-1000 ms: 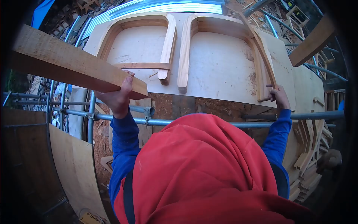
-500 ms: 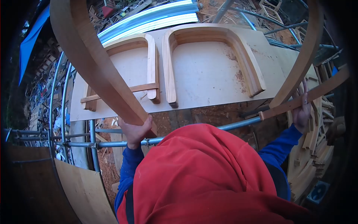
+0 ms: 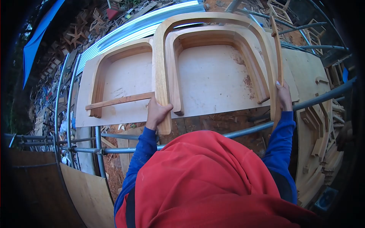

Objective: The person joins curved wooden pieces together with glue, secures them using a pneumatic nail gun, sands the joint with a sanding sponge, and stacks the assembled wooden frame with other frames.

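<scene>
My left hand (image 3: 157, 113) is closed around the lower left leg of a U-shaped wooden frame (image 3: 161, 60). The frame's curve points away from me, above a similar U-shaped frame (image 3: 176, 78) lying on the pale board (image 3: 209, 72); whether the two touch I cannot tell. At the other leg, my right hand (image 3: 284, 95) grips a slim wooden strip (image 3: 280, 60) together with the frame, the strip standing roughly along that leg. Further left lies another U-shaped frame (image 3: 97, 83), with a narrow wooden strip (image 3: 118, 101) across its open end.
A metal pipe rail (image 3: 243, 131) runs between me and the board. Corrugated sheets (image 3: 125, 34) lie beyond it. Curved wooden pieces (image 3: 317, 148) are stacked at the right, and a plywood sheet (image 3: 85, 182) stands at the lower left.
The held frame has swung down and away from me, from near the camera to over the board. The strip in my right hand has turned from sideways to pointing away.
</scene>
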Available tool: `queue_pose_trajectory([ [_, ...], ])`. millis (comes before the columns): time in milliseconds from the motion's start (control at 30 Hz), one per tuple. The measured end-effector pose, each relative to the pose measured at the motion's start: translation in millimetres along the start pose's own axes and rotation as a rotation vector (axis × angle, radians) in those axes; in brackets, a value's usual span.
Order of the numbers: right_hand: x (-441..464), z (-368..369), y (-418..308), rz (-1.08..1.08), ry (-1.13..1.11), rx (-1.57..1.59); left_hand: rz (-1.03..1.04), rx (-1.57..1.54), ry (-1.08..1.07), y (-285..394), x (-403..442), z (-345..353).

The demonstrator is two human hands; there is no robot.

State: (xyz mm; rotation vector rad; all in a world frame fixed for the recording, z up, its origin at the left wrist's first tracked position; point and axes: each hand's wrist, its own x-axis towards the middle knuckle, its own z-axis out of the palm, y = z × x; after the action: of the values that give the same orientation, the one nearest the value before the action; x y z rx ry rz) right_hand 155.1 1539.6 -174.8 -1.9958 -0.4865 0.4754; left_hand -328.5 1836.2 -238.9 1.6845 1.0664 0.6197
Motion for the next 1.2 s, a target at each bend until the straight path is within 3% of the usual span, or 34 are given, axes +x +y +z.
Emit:
queue_pose_trajectory([
  [500, 138.8, 36.2, 9.9, 0.094, -0.153, -0.092, -0.221, 0.133, -0.026, 14.1, 94.2, 41.8],
  [733, 160.4, 38.6, 15.5, 0.145, -0.203, -0.011, -0.167, 0.353, 0.033, 27.5, 102.8, 51.4],
  [867, 152.9, 35.6, 15.0, 0.094, -0.205, -0.096, -0.002, 0.532, 0.092, 5.6, 99.8, 62.1],
  [967, 120.8, 32.5, 2.6, -0.135, -0.095, -0.110, 0.107, 0.551, 0.209, -3.8, 89.8, 60.3],
  [1033, 71.1, 27.7, -41.7, 0.042, -0.161, -0.116, 0.150, 0.520, 0.291, -0.4, 73.0, 53.7],
  [1133, 6.5, 55.8, -53.2, 0.120, -0.220, -0.193, 0.259, 0.400, 0.369, -0.7, 42.4, 28.3],
  [1200, -14.5, 83.0, -5.4, -0.135, -0.177, -0.280, 0.165, 0.301, 0.360, 5.1, 13.0, 13.8],
])
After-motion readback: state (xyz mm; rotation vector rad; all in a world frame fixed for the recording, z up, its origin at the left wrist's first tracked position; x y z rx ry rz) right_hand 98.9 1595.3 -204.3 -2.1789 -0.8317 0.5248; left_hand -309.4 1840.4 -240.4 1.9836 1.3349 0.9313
